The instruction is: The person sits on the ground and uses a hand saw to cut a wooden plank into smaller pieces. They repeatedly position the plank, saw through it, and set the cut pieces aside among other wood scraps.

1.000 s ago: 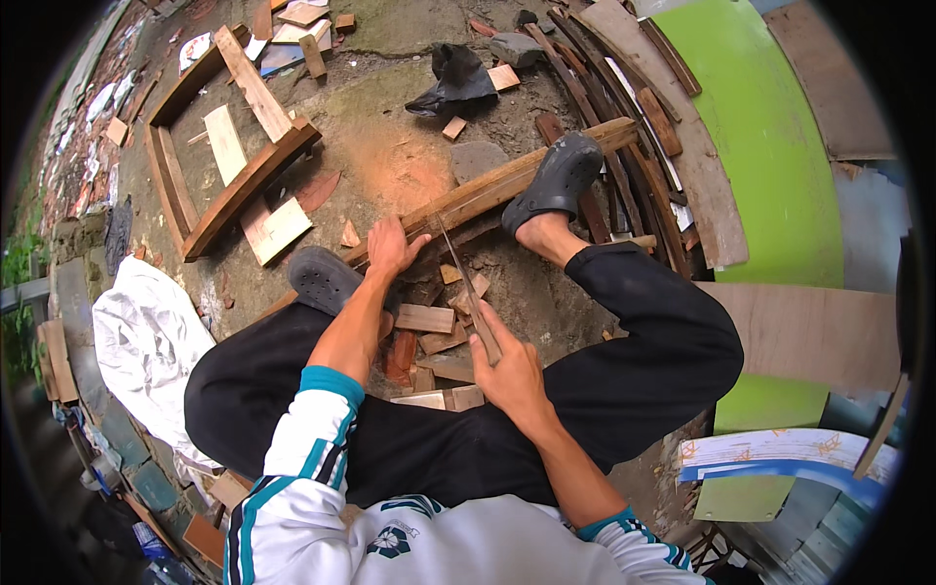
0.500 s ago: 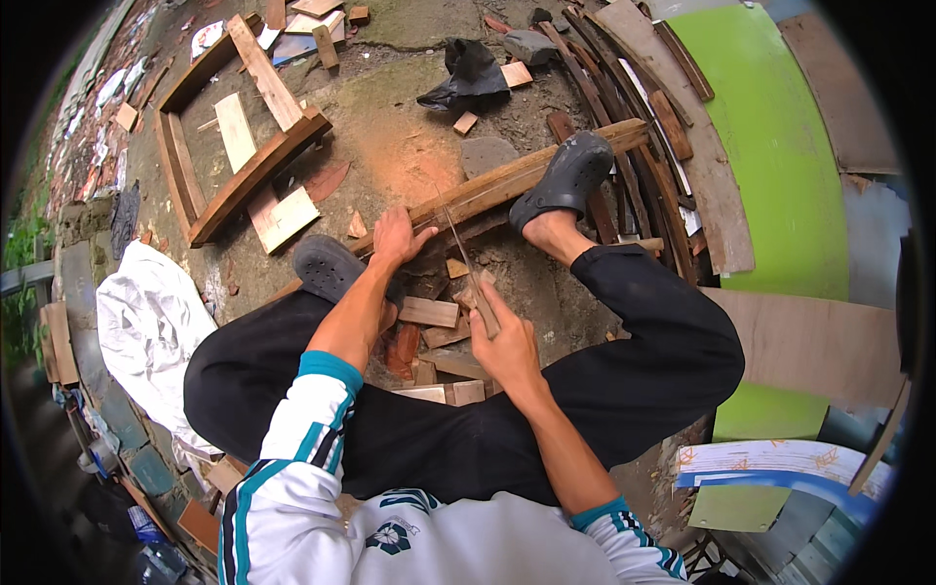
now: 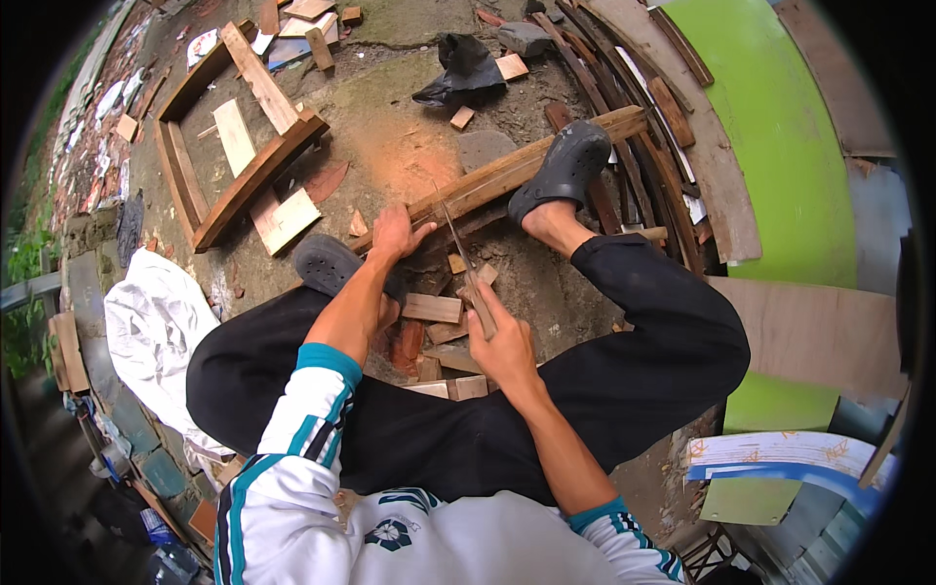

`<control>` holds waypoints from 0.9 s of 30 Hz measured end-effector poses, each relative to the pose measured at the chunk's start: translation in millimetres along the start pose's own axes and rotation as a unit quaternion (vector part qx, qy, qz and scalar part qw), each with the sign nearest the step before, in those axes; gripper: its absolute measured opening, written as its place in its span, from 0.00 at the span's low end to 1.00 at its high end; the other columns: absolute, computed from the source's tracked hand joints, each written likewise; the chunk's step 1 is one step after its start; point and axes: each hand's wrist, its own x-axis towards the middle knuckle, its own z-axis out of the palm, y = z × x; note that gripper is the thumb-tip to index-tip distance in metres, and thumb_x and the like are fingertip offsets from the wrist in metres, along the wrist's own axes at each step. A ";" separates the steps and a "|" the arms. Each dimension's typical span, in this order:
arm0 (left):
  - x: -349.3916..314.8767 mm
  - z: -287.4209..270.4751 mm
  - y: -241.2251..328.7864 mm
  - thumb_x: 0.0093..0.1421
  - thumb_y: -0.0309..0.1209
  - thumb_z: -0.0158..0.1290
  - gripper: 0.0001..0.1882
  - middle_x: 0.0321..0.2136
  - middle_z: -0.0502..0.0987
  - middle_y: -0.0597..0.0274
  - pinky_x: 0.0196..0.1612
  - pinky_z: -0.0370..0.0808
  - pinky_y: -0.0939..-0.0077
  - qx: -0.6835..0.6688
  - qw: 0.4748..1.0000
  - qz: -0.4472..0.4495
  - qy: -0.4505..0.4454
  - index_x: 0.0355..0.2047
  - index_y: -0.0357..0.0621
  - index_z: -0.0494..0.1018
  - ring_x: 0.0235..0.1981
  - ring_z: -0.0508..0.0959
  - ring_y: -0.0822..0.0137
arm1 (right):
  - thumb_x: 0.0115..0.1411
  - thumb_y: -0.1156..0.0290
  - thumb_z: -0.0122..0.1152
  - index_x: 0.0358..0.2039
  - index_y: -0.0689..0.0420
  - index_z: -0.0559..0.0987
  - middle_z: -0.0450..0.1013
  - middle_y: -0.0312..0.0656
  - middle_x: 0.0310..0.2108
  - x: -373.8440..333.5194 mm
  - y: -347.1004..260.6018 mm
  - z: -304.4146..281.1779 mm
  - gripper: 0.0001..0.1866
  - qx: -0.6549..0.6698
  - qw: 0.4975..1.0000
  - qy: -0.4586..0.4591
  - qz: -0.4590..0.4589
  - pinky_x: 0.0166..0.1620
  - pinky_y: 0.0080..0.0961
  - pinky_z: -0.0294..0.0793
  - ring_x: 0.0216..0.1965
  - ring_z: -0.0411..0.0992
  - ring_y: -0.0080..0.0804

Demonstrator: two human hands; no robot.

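A long wooden beam point(image 3: 502, 175) lies slantwise in front of me, with dark clogs point(image 3: 568, 164) on my feet at both ends; the right one rests on the beam. My left hand point(image 3: 394, 234) is closed over the beam near its left part, thumb stretched to the right. In my right hand point(image 3: 505, 341) is the wooden handle of a handsaw point(image 3: 457, 239), fingers wrapped round it. Its narrow blade crosses the beam just right of my left thumb. Whether a cut has opened beneath the blade I cannot tell.
Several wood offcuts point(image 3: 432, 308) lie between my legs. A wooden frame point(image 3: 263, 185) sits at the far left, near a white cloth point(image 3: 156, 317). Black plastic point(image 3: 463, 73) lies ahead. Dark wood strips point(image 3: 624, 166) and a green panel point(image 3: 770, 127) are on the right.
The saw and my right hand have shifted slightly, with the blade still across the beam. My left hand keeps its place on the beam. The whole view has moved a little.
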 end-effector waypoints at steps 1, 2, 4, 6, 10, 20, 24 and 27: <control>3.9 0.6 1.9 0.58 0.60 0.59 0.41 0.46 0.75 0.34 0.55 0.70 0.50 0.001 1.000 0.005 0.016 0.48 0.28 0.70 0.51 0.74 0.39 | 0.63 0.63 0.58 0.65 0.45 0.71 0.77 0.63 0.25 -9.6 -2.0 -9.1 0.29 0.016 0.999 0.015 -0.024 0.35 0.53 0.77 0.30 0.77 0.67; 7.9 1.1 2.4 0.57 0.60 0.59 0.41 0.46 0.76 0.34 0.55 0.70 0.50 0.002 0.999 0.009 0.033 0.48 0.28 0.70 0.51 0.74 0.39 | 0.63 0.63 0.58 0.65 0.46 0.71 0.77 0.63 0.25 -5.5 -4.1 -11.7 0.29 0.007 1.000 0.004 -0.014 0.36 0.53 0.77 0.30 0.77 0.67; 11.8 1.4 0.1 0.57 0.60 0.60 0.41 0.46 0.76 0.34 0.54 0.71 0.50 0.008 0.999 0.006 0.041 0.48 0.28 0.70 0.50 0.74 0.38 | 0.63 0.64 0.58 0.64 0.49 0.72 0.77 0.63 0.31 10.3 -5.8 -11.3 0.28 -0.003 1.000 -0.019 0.008 0.39 0.50 0.78 0.35 0.77 0.65; 13.5 -1.9 6.4 0.57 0.60 0.60 0.41 0.46 0.76 0.33 0.54 0.71 0.50 0.015 1.000 0.003 0.022 0.48 0.28 0.70 0.49 0.75 0.38 | 0.63 0.66 0.58 0.61 0.57 0.74 0.78 0.61 0.46 53.9 -1.1 2.3 0.25 0.003 0.999 -0.028 0.040 0.49 0.43 0.78 0.46 0.78 0.60; 28.7 -8.9 12.3 0.57 0.60 0.60 0.42 0.47 0.75 0.33 0.54 0.71 0.50 -0.002 1.000 0.021 0.007 0.49 0.27 0.71 0.51 0.74 0.37 | 0.63 0.65 0.58 0.61 0.55 0.74 0.77 0.63 0.46 126.2 -7.7 30.4 0.25 0.018 0.998 -0.012 0.063 0.52 0.44 0.75 0.50 0.75 0.62; 16.5 -8.8 -1.2 0.54 0.58 0.64 0.42 0.45 0.77 0.33 0.53 0.72 0.49 -0.019 1.000 -0.017 -0.005 0.47 0.25 0.71 0.50 0.75 0.38 | 0.62 0.70 0.59 0.61 0.60 0.74 0.78 0.62 0.46 -1.4 1.5 -13.6 0.25 -0.015 0.999 -0.032 -0.004 0.50 0.40 0.78 0.49 0.77 0.58; 26.0 -8.1 20.2 0.54 0.58 0.64 0.43 0.47 0.76 0.33 0.55 0.72 0.50 -0.021 1.000 0.014 0.012 0.48 0.24 0.71 0.50 0.75 0.37 | 0.63 0.60 0.57 0.62 0.47 0.74 0.77 0.66 0.41 132.1 27.4 39.9 0.26 0.010 0.999 0.031 0.012 0.49 0.49 0.77 0.45 0.76 0.66; 23.0 -10.3 15.9 0.53 0.58 0.64 0.44 0.47 0.76 0.34 0.56 0.71 0.50 -0.016 1.000 0.007 0.001 0.49 0.24 0.71 0.51 0.75 0.37 | 0.63 0.58 0.57 0.63 0.46 0.73 0.78 0.65 0.41 126.9 10.8 44.5 0.27 0.018 0.997 0.000 0.069 0.50 0.52 0.76 0.45 0.76 0.66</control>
